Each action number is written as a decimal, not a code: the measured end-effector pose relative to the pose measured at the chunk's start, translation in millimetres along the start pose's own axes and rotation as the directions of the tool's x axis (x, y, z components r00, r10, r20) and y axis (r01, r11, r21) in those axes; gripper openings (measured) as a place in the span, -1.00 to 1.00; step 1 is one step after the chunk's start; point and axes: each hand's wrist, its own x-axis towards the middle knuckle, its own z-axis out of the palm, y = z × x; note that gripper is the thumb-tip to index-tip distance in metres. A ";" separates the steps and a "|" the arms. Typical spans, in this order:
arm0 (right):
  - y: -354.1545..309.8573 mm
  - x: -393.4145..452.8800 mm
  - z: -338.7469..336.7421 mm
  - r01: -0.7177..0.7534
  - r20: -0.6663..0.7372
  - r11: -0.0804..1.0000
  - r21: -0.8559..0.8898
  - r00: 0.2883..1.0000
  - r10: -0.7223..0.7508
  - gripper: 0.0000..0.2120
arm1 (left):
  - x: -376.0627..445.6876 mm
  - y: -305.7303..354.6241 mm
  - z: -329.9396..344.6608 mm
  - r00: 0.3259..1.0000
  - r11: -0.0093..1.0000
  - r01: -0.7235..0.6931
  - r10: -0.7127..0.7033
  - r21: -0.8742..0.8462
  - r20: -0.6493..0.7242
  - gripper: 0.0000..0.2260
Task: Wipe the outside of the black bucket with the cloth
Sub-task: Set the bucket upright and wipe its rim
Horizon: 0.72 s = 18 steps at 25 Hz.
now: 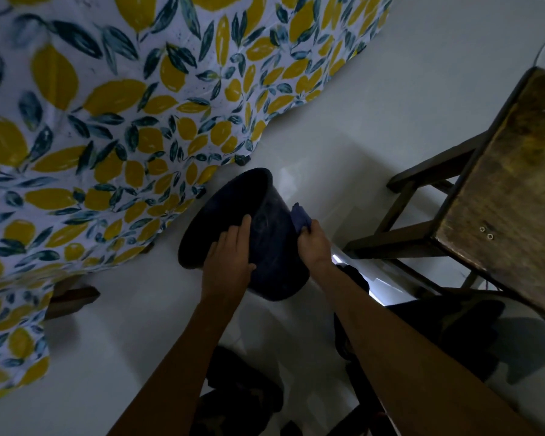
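No text, label, brand, number or sign can be read anywhere here.

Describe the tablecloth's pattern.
Yellow lemons with dark blue-green leaves on a white tablecloth, seen in the head view.

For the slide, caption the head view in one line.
Left hand steadies the tilted black bucket while the right hand presses a blue cloth against its outer wall.

Two bare forearms with no sleeves in view, left hand (230, 256) and right hand (315, 247) both ungloved, no rings or wristbands visible, dark clothing on legs below
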 end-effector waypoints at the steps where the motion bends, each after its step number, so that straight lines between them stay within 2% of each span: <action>1: -4.7 -2.4 1.7 -0.039 0.034 0.998 0.053 0.999 0.037 -0.71 | -6.0 -0.2 1.6 0.999 0.997 -0.037 0.039 0.061 -0.027 -0.04; 4: 5.2 10.3 6.8 -0.100 0.083 0.977 0.188 0.993 0.085 -0.65 | -24.3 -1.5 12.4 0.993 0.981 -0.084 0.097 0.177 -0.066 -0.13; 6: 27.3 33.1 7.0 -0.087 0.127 0.971 0.222 0.990 0.060 -0.74 | -40.1 1.4 22.5 0.989 0.969 -0.116 0.133 0.217 -0.067 -0.23; 7: 25.2 32.6 2.5 -0.100 0.125 0.966 0.239 0.990 0.072 -0.76 | -48.7 4.1 28.8 0.984 0.960 -0.142 0.163 0.241 -0.073 -0.28; 9: 1.5 8.5 -13.0 -0.118 0.073 0.958 0.261 0.992 0.103 -0.60 | -64.3 9.8 43.8 0.970 0.939 -0.200 0.229 0.279 -0.075 -0.33; 11: -4.5 -3.5 -27.8 -0.067 0.018 0.965 0.252 0.998 0.065 -0.58 | -81.1 16.1 60.5 0.961 0.930 -0.246 0.271 0.272 -0.058 -0.41; 13: -1.2 -12.5 -39.9 -0.025 0.028 0.956 0.291 0.999 0.018 -0.71 | -92.9 20.2 75.6 0.958 0.934 -0.260 0.281 0.243 -0.052 -0.51; 14: 2.9 -12.9 -43.7 -0.026 0.057 0.950 0.310 0.998 0.009 -0.68 | -96.7 19.9 81.1 0.958 0.939 -0.261 0.281 0.226 -0.058 -0.56; 16: 8.3 -14.5 -45.4 -0.014 0.087 0.968 0.251 0.996 -0.008 -0.65 | -101.6 14.6 85.8 0.961 0.950 -0.234 0.259 0.205 -0.099 -0.61; 18: 11.9 -16.2 -40.8 0.015 0.090 0.987 0.163 0.996 -0.030 -0.71 | -106.3 5.4 80.8 0.982 0.976 -0.158 0.172 0.152 -0.083 -0.54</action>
